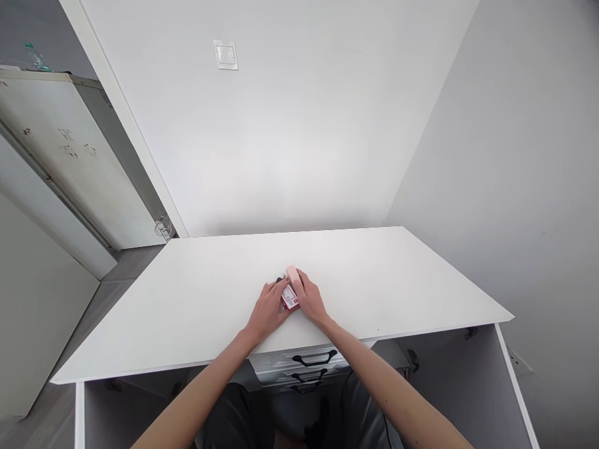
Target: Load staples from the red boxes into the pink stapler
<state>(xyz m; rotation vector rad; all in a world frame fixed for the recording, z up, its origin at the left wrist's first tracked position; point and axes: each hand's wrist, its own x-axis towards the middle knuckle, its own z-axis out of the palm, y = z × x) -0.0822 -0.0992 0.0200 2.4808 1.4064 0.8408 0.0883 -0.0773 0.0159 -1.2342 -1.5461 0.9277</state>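
Note:
Both of my hands meet at the middle of a white desk top. Between them lies a small red and white box. My left hand rests against its left side with the fingers curled onto it. My right hand grips its right side. A pale pink oblong object pokes out at the far end of the box, under my right fingertips. A small dark part shows beside it. What these two pieces are I cannot make out.
Below the near edge of the desk stands a grey drawer unit with black handles. White walls rise behind and to the right, with a light switch high up. At the left are a door frame and a white cabinet.

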